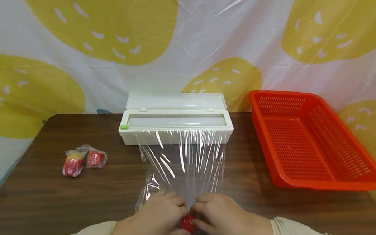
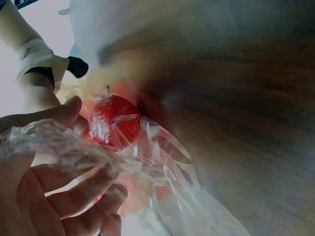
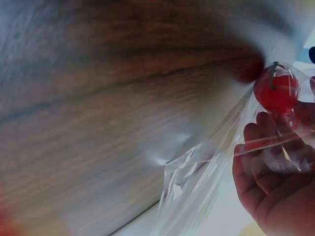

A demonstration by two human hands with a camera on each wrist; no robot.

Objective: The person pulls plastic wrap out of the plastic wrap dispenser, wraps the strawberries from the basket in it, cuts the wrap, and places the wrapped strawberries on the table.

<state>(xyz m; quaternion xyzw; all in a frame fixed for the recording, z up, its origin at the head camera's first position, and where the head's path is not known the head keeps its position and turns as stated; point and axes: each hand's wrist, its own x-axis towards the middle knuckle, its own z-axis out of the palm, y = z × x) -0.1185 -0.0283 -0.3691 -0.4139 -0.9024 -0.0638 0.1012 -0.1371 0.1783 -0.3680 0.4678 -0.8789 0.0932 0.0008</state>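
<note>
A round red fruit [image 1: 187, 224] with a short stem sits between the two hands at the table's near edge, partly covered by cling film [image 1: 186, 168]. From the left, my left hand [image 1: 158, 220] holds gathered film between thumb and fingers beside the fruit, as the left wrist view shows. On the other side, my right hand [image 1: 223, 217] has its fingers curled in the film next to the fruit [image 3: 276, 91]. The film stretches back to a white dispenser box [image 1: 176, 135] with its lid raised. Fingers hide part of the fruit.
Two film-wrapped pieces lie at the left, a red-and-yellow one [image 1: 73, 165] and a red one [image 1: 95, 159]. A red plastic basket [image 1: 274, 159] stands at the right of the brown wooden table [image 1: 44, 198]. Behind hangs a patterned cloth [image 1: 208, 33].
</note>
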